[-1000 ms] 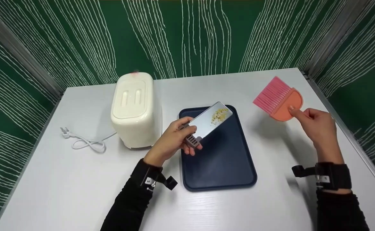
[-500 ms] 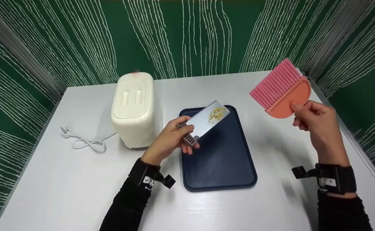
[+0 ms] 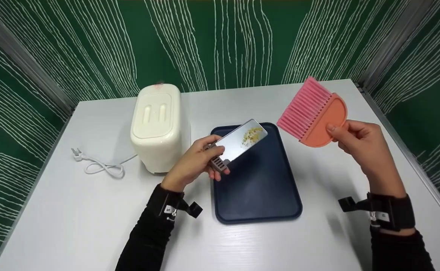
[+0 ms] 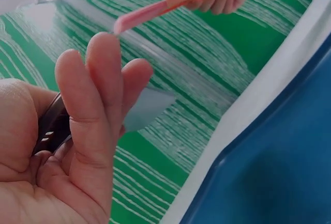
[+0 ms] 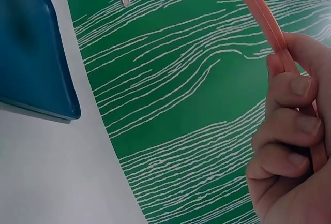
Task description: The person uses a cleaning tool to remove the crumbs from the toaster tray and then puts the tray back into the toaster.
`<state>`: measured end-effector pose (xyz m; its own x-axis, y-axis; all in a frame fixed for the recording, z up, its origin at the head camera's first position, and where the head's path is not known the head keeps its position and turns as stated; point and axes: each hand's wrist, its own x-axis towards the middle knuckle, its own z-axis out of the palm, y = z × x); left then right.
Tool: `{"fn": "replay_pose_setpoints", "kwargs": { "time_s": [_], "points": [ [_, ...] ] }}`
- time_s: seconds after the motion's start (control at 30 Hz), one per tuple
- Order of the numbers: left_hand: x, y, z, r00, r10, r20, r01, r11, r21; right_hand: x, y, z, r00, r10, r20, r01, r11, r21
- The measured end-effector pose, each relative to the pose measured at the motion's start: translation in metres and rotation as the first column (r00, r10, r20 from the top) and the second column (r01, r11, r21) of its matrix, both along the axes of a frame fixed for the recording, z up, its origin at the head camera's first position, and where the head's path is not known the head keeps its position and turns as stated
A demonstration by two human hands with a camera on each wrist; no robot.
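Over the upper part of the dark blue tray [image 3: 257, 192], my left hand [image 3: 195, 158] grips the grey slotted end of a shiny metal crumb tray [image 3: 229, 145], thumb on top. Yellow-brown crumbs [image 3: 253, 136] lie toward its far end. In the left wrist view, the fingers [image 4: 85, 110] hide most of the crumb tray. My right hand [image 3: 363, 148] pinches the orange half-round handle of a brush [image 3: 323, 120], raised right of the blue tray, its pink bristles pointing up and left. Seen edge-on in the right wrist view, the brush [image 5: 264, 17] has fingers curled around its handle.
A cream toaster [image 3: 158, 124] stands left of the blue tray, two long marks on its top. Its white cord and plug [image 3: 78, 155] lie further left on the white table [image 3: 73, 214]. Green walls [image 3: 238, 45] with white lines enclose the back and sides.
The brush rises with my right hand, then comes left and slightly down, nearer the crumb tray. My left hand and the crumb tray shift slightly left.
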<state>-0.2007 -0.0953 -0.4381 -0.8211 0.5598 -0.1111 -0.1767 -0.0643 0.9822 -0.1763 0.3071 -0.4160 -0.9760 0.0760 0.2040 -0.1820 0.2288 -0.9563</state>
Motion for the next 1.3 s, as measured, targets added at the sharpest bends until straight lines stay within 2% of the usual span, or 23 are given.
{"fn": "replay_pose_setpoints", "kwargs": {
  "time_s": [0.1,0.2,0.5,0.8,1.3],
  "points": [
    [0.001,-0.006,0.002,0.999,-0.032,-0.016,0.032,0.999,-0.032,0.003,-0.011,0.000,1.000,0.004,-0.007,-0.003,0.991,0.133],
    [0.003,-0.012,0.004,0.997,-0.067,-0.036,0.063,0.994,-0.084,0.005,-0.027,-0.002,1.000,0.027,-0.014,-0.024,0.975,0.222],
    [0.004,-0.016,0.006,0.989,-0.119,-0.083,0.104,0.981,-0.166,0.010,-0.073,-0.012,0.995,0.088,-0.039,-0.067,0.925,0.374],
    [0.005,-0.014,0.009,0.987,-0.134,-0.091,0.115,0.975,-0.190,0.013,-0.097,-0.023,0.992,0.120,-0.048,-0.086,0.890,0.448],
    [0.005,-0.012,0.009,0.984,-0.147,-0.103,0.121,0.967,-0.223,0.015,-0.107,-0.028,0.991,0.126,-0.042,-0.088,0.859,0.504]
  ]
}}
